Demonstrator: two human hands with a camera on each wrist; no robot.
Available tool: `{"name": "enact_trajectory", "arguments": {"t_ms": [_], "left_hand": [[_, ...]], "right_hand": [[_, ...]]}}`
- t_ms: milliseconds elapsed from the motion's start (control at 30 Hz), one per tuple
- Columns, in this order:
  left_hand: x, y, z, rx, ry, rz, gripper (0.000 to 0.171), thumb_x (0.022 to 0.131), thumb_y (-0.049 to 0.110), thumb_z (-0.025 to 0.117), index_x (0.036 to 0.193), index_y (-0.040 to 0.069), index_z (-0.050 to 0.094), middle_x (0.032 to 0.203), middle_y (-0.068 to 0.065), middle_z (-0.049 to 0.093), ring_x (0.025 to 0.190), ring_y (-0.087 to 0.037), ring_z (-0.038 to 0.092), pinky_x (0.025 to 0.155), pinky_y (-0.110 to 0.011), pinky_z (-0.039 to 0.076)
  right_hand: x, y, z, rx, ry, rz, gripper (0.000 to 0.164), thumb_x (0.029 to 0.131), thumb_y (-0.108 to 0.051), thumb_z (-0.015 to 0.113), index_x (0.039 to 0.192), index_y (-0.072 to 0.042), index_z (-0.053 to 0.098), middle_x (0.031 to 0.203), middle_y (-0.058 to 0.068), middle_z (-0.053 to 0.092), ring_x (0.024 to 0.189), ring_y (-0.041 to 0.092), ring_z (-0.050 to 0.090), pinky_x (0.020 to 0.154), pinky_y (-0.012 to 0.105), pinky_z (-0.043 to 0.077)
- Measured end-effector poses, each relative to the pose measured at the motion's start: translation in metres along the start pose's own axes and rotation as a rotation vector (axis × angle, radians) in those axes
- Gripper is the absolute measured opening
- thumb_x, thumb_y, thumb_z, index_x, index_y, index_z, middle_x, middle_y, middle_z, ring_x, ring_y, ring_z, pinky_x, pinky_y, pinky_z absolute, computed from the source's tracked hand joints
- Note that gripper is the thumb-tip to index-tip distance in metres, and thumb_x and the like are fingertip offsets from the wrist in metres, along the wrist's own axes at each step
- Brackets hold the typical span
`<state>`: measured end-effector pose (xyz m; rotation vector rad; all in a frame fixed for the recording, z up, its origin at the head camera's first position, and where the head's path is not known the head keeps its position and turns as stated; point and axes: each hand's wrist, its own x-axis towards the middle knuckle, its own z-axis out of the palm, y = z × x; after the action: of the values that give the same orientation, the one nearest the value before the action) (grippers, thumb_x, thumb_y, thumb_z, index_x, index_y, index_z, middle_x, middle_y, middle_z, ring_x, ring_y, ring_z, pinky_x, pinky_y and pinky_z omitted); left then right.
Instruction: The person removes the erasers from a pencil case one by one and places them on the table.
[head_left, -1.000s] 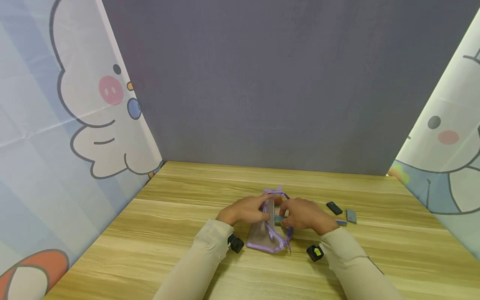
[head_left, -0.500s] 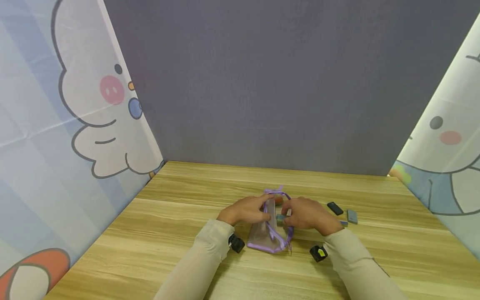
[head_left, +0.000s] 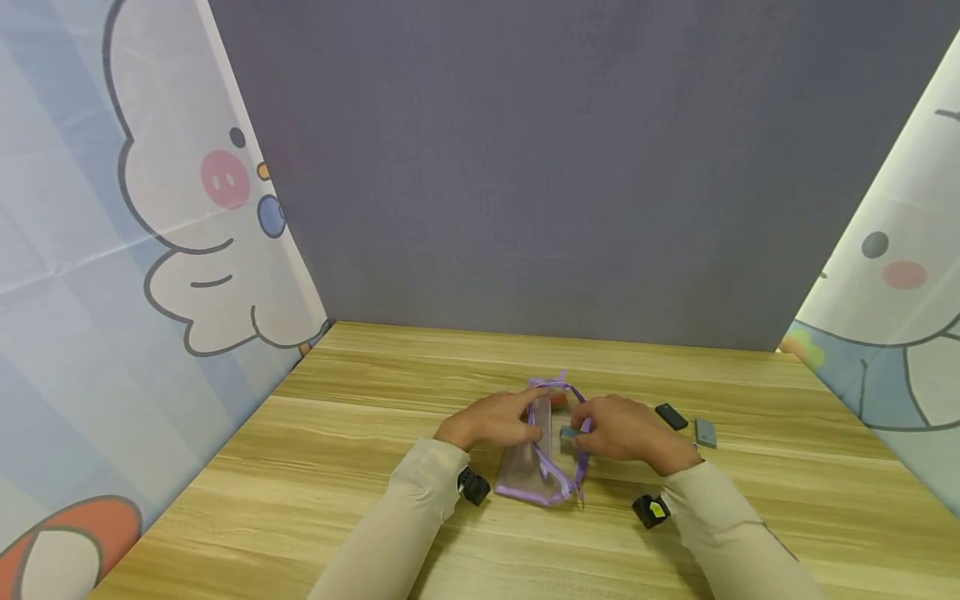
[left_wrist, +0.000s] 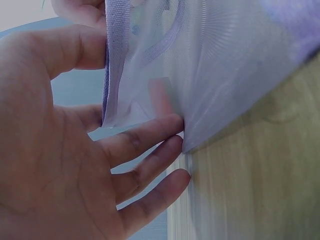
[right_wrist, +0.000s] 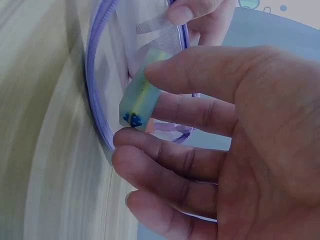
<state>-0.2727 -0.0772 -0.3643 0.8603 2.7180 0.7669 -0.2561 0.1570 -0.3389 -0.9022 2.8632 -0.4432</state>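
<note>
A mesh zip pouch with purple trim (head_left: 525,475) lies on the table, its mouth spread toward the right. My left hand (head_left: 495,419) holds the pouch's rim at the left, thumb and index finger hooked over the purple edge (left_wrist: 114,65); its other fingers touch the mesh from outside. In my right hand (head_left: 617,427), thumb and fingers pinch a pale green eraser (right_wrist: 142,90) with a yellow stripe and blue print. The eraser is at the pouch's mouth, inside the ring of the zipper (right_wrist: 92,75). An orange-red piece (head_left: 558,399) sits in the pouch, blurred through the mesh.
To the right of my right hand lie a small black block (head_left: 671,417) and a grey block (head_left: 705,432). A blue item beside them is almost hidden by my right wrist. A dark grey panel (head_left: 525,167) stands behind the wooden table (head_left: 375,367).
My right hand has drawn a little to the right with the eraser, toward the near side of the pouch's opening. The left hand and the pouch have stayed in place.
</note>
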Motion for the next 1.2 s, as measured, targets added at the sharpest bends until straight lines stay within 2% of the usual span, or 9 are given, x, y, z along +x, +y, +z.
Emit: {"name": "enact_trajectory", "arguments": {"t_ms": [200,500,900,1200], "left_hand": [[-0.001,0.0,0.0,0.008,0.0,-0.019,0.076,0.086,0.033,0.064,0.156,0.038,0.035,0.126,-0.002,0.063,0.091,-0.013,0.058,0.081,-0.035,0.049],[-0.001,0.0,0.001,0.016,0.004,-0.007,0.075,0.087,0.033,0.064,0.156,0.039,0.035,0.128,-0.003,0.063,0.091,-0.013,0.058,0.081,-0.035,0.049],[-0.002,0.0,0.0,0.003,-0.003,-0.025,0.075,0.088,0.035,0.063,0.157,0.038,0.034,0.129,-0.002,0.063,0.094,-0.011,0.059,0.083,-0.036,0.049],[-0.002,0.0,0.0,0.022,0.0,-0.023,0.075,0.088,0.036,0.063,0.157,0.038,0.034,0.13,-0.002,0.062,0.095,-0.012,0.058,0.082,-0.036,0.049]], "right_hand": [[-0.005,0.003,-0.002,-0.001,0.007,-0.02,0.009,0.089,-0.025,0.071,0.096,-0.02,0.073,0.08,-0.011,0.063,0.065,0.007,0.053,0.06,0.033,0.046],[-0.011,0.005,-0.004,0.0,0.002,0.003,0.01,0.09,-0.026,0.072,0.099,-0.021,0.073,0.086,-0.009,0.065,0.07,0.006,0.056,0.062,0.034,0.048],[-0.016,0.01,-0.008,0.017,0.03,0.01,0.002,0.089,-0.026,0.071,0.089,-0.025,0.068,0.075,-0.01,0.057,0.062,0.008,0.05,0.055,0.032,0.041],[-0.017,0.012,-0.009,0.023,0.033,0.033,0.006,0.09,-0.026,0.07,0.095,-0.024,0.071,0.08,-0.01,0.06,0.066,0.008,0.053,0.057,0.033,0.044]]}}
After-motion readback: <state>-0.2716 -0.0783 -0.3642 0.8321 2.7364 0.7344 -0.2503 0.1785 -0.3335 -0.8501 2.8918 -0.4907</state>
